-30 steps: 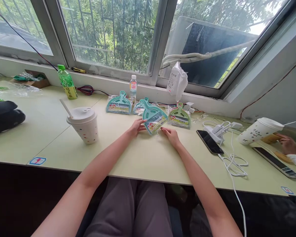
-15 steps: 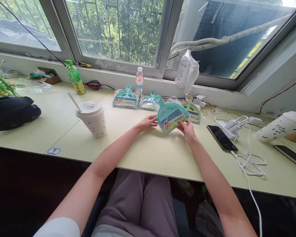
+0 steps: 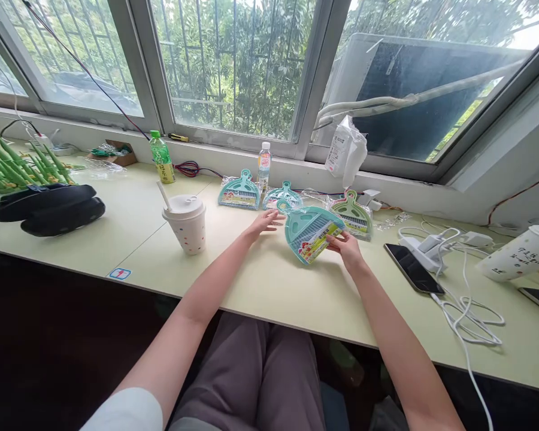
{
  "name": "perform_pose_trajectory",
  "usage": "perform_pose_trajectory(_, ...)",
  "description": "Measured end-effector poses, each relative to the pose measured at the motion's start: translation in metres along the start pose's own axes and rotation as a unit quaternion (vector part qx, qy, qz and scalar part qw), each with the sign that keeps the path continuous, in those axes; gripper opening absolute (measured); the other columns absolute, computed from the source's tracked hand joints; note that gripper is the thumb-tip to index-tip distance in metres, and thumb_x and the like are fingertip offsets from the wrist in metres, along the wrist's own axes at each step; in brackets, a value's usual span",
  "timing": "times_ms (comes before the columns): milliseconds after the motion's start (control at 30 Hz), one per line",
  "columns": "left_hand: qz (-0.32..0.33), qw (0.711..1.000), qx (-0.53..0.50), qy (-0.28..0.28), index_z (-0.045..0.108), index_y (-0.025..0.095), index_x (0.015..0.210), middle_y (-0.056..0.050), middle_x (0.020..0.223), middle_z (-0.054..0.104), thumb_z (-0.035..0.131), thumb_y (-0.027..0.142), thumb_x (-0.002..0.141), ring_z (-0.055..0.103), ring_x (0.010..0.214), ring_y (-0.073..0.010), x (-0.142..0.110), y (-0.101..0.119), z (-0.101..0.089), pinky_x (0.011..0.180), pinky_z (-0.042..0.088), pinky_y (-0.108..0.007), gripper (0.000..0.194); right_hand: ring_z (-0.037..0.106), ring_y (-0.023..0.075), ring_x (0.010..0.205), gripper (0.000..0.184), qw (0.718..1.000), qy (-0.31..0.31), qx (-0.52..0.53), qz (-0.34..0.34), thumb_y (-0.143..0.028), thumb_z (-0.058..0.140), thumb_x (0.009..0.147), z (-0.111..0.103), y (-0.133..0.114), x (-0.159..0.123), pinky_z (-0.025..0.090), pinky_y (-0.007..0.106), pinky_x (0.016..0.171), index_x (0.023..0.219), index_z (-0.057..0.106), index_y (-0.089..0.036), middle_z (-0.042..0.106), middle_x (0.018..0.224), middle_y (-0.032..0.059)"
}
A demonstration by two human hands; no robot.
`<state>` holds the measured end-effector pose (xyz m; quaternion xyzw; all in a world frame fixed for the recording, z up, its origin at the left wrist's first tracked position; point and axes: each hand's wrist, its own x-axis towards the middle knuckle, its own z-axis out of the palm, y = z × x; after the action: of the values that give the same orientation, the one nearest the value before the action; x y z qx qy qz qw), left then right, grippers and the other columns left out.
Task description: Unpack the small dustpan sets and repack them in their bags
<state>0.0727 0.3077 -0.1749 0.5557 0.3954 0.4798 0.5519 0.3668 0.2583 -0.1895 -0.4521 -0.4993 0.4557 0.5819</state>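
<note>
My right hand [image 3: 347, 250] grips a teal plastic dustpan set [image 3: 309, 234], sealed in clear wrap, by its lower right edge over the pale green desk [image 3: 269, 299]. My open left hand [image 3: 264, 224] sits just beside it, holding nothing; a green plastic dustpan set [image 3: 351, 216] lies just beyond.

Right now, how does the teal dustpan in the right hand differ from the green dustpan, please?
The teal dustpan tilts in the right hand; the green dustpan lies untouched on the desk. The green dustpan sits nearer the window than the teal dustpan. Both carry printed labels.
</note>
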Motion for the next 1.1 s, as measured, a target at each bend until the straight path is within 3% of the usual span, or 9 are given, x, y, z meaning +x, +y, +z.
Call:
perform_pose_trajectory(133, 0.096, 0.992, 0.082, 0.026, 0.059, 0.024, 0.124, -0.009, 0.127, 0.062, 0.062, 0.052, 0.083, 0.060, 0.112, -0.0223, 0.000, 0.006, 0.000, 0.094, 0.044, -0.033, 0.050, 0.072, 0.0207, 0.079, 0.054, 0.999, -0.037, -0.027, 0.008, -0.037, 0.088, 0.055, -0.007, -0.008, -0.005, 0.062, 0.033, 0.070, 0.101, 0.068, -0.017, 0.074, 0.095, 0.0075)
perform_pose_trajectory(300, 0.147, 0.964, 0.220, -0.001, 0.071, 0.016, 0.085, -0.009, 0.089, 0.071, 0.076, 0.049, 0.070, 0.065, 0.089, -0.0235, -0.003, 0.007, 0.016, 0.079, 0.049, -0.030, 0.036, 0.072, 0.0237, 0.079, 0.055, 0.989, -0.124, -0.064, 0.056, -0.038, 0.088, 0.057, 0.008, -0.020, -0.016, 0.062, 0.036, 0.072, 0.104, 0.068, -0.016, 0.075, 0.090, 0.0095)
perform_pose_trajectory(500, 0.136, 0.985, 0.104, 0.039, 0.064, 0.016, 0.077, -0.006, 0.077, 0.068, 0.084, 0.039, 0.061, 0.065, 0.078, -0.0195, -0.002, 0.009, 0.009, 0.075, 0.051, -0.031, 0.034, 0.072, 0.0233, 0.082, 0.055, 0.987, -0.132, -0.074, 0.045, -0.039, 0.087, 0.059, 0.010, -0.025, -0.017, 0.061, 0.036, 0.075, 0.107, 0.068, -0.018, 0.075, 0.093, 0.0089)
perform_pose_trajectory(600, 0.144, 0.963, 0.095, 0.209, 0.062, 0.017, 0.085, -0.007, 0.087, 0.068, 0.078, 0.034, 0.070, 0.066, 0.086, -0.0194, 0.001, 0.012, -0.012, 0.081, 0.051, -0.032, 0.028, 0.072, 0.0231, 0.078, 0.054, 0.993, -0.092, -0.064, 0.032, -0.039, 0.088, 0.056, 0.003, -0.023, -0.012, 0.061, 0.037, 0.073, 0.101, 0.070, -0.017, 0.075, 0.088, 0.0086)
perform_pose_trajectory(700, 0.131, 0.871, 0.147, 0.450, 0.055, 0.016, 0.111, -0.012, 0.111, 0.064, 0.067, 0.026, 0.082, 0.060, 0.108, -0.0211, -0.001, 0.014, -0.037, 0.097, 0.046, -0.034, 0.032, 0.071, 0.0226, 0.076, 0.053, 0.999, -0.031, -0.026, 0.009, -0.039, 0.089, 0.053, -0.001, -0.019, -0.006, 0.062, 0.037, 0.071, 0.096, 0.070, -0.017, 0.075, 0.087, 0.0074)
perform_pose_trajectory(833, 0.101, 0.760, 0.253, 0.590, 0.027, 0.012, 0.143, -0.023, 0.154, 0.020, 0.069, 0.015, 0.076, 0.015, 0.146, -0.0304, -0.010, 0.018, -0.048, 0.117, 0.017, -0.049, 0.079, 0.071, 0.0221, 0.082, 0.052, 0.998, 0.026, 0.051, -0.013, -0.038, 0.089, 0.052, -0.001, -0.009, -0.002, 0.062, 0.036, 0.075, 0.095, 0.068, -0.019, 0.074, 0.092, 0.0059)
perform_pose_trajectory(900, 0.152, 0.777, 0.283, 0.542, 0.018, 0.015, 0.148, -0.019, 0.159, 0.003, 0.068, 0.019, 0.078, -0.004, 0.148, -0.0294, -0.014, 0.022, -0.032, 0.119, 0.008, -0.050, 0.086, 0.071, 0.0223, 0.084, 0.050, 0.996, 0.042, 0.072, -0.017, -0.038, 0.088, 0.054, 0.001, -0.004, -0.001, 0.062, 0.037, 0.078, 0.095, 0.067, -0.019, 0.074, 0.094, 0.0058)
perform_pose_trajectory(1000, 0.195, 0.902, 0.196, 0.333, 0.027, 0.023, 0.145, -0.012, 0.156, 0.023, 0.058, 0.034, 0.088, 0.011, 0.148, -0.0261, -0.018, 0.024, 0.017, 0.117, 0.022, -0.042, 0.066, 0.071, 0.0230, 0.086, 0.048, 0.995, 0.062, 0.080, -0.016, -0.037, 0.087, 0.055, 0.004, -0.001, -0.001, 0.062, 0.038, 0.081, 0.093, 0.065, -0.020, 0.073, 0.096, 0.0064)
perform_pose_trajectory(1100, 0.024, 0.996, -0.018, 0.085, 0.046, 0.020, 0.130, -0.013, 0.131, 0.055, 0.044, 0.044, 0.094, 0.050, 0.126, -0.0276, -0.022, 0.013, 0.070, 0.100, 0.045, -0.039, 0.043, 0.071, 0.0226, 0.086, 0.043, 0.996, 0.053, 0.075, -0.004, -0.035, 0.085, 0.059, 0.005, -0.002, -0.001, 0.061, 0.037, 0.081, 0.093, 0.064, -0.019, 0.073, 0.096, 0.0065)
